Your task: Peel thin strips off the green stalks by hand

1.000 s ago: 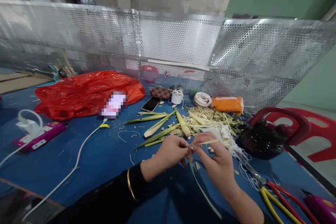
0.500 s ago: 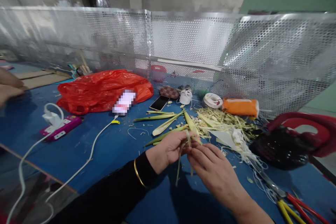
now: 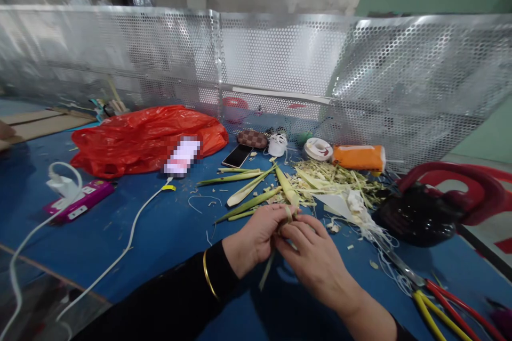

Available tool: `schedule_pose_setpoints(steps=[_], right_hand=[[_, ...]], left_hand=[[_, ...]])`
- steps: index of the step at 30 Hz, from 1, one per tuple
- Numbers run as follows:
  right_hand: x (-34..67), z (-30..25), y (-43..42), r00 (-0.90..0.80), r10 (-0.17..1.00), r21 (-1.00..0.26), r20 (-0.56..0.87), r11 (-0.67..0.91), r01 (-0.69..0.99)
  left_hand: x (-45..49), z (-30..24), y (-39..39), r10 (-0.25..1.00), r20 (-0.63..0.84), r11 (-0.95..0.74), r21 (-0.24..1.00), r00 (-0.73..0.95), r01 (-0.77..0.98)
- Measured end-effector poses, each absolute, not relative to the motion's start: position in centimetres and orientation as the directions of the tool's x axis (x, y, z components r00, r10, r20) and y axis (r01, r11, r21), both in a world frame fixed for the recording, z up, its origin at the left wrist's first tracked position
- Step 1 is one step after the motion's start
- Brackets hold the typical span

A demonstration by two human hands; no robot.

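Observation:
My left hand [image 3: 258,232] is closed, pinching a pale green leaf strip [image 3: 267,272] whose loose end hangs below the fingers. Part of the strip loops up over the left fingertips. My right hand [image 3: 312,256] is also closed, its fingertips pressed against the same strip beside the left fingers. The fingers hide most of the strip's middle. Just beyond both hands lie several long green husk leaves [image 3: 250,202], one pale and broad [image 3: 286,184]. A heap of shredded plant scraps [image 3: 340,181] spreads to their right.
Right of my hands are scissors with red and yellow handles [image 3: 424,287], white thread [image 3: 360,208] and a black plastic bag [image 3: 420,218]. Behind stand a tape roll [image 3: 318,148], an orange pack [image 3: 359,157] and a dark phone [image 3: 237,155]. Left are a red bag [image 3: 148,138] and purple power strip [image 3: 80,202].
The view has shifted slightly right. My right fingers have curled in closer over the strip, and its hanging ends have swung and partly gone behind the hand.

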State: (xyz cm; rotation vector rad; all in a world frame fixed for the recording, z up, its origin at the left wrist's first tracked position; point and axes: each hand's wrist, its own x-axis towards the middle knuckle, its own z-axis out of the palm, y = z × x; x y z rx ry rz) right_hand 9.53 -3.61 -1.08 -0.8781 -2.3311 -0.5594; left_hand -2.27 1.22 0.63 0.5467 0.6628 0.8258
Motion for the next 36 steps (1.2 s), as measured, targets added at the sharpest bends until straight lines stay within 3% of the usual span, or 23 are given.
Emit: schedule_pose_setpoints(steps=[3,6,9,12,14,17,25,29,31,33,36], right_hand=[[9.9,-0.8,-3.7,-0.424,0.478,-0.047,0.769,0.704,0.709],[10.5,-0.3,-3.7,-0.046,0.611,-0.422,0.79,0.598,0.682],[10.9,-0.1,-3.3,0.286,0.815,-0.819,0.505,0.347,0.457],[10.7,0.1,-2.9,0.349,0.929,-0.989,0.122,0.086,0.116],[10.4,0.3,-2.7,0.321,0.947,-1.0,-0.018,-0.015,-0.013],[10.2,0.4,-2.7,0.271,0.957,-0.993,-0.104,-0.086,-0.077],[10.1,0.3,-3.1,0.276,0.959,-0.997,-0.059,-0.071,0.033],[9.7,0.7,-3.5,0.188,0.979,-0.997,-0.076,-0.08,0.014],[9.7,0.6,-3.9,0.149,0.988,-0.992,0.03,0.011,0.128],[9.7,0.1,-4.2,0.096,0.974,-0.918,0.206,0.158,0.363],[10.0,-0.6,-4.5,-0.065,0.906,-0.639,0.419,0.345,0.687]], left_hand=[[-2.3,0.7,1.1,0.818,-0.31,0.537,0.715,0.485,-0.448],[-2.5,1.0,0.9,0.831,-0.331,0.51,0.776,0.448,-0.373],[-2.6,1.3,0.6,0.837,-0.342,0.495,0.806,0.428,-0.325],[-2.5,1.4,0.5,0.856,-0.337,0.466,0.831,0.393,-0.303],[-2.5,1.4,0.5,0.869,-0.327,0.444,0.847,0.373,-0.292],[-2.5,1.5,0.5,0.884,-0.312,0.417,0.863,0.349,-0.285],[-2.6,1.4,0.8,0.884,-0.352,0.438,0.855,0.308,-0.278],[-2.7,1.4,1.1,0.897,-0.342,0.417,0.867,0.281,-0.273],[-2.7,1.3,1.2,0.901,-0.349,0.416,0.862,0.257,-0.29],[-2.8,1.2,1.3,0.903,-0.353,0.419,0.851,0.245,-0.316],[-2.8,1.0,1.3,0.902,-0.36,0.424,0.841,0.238,-0.336]])
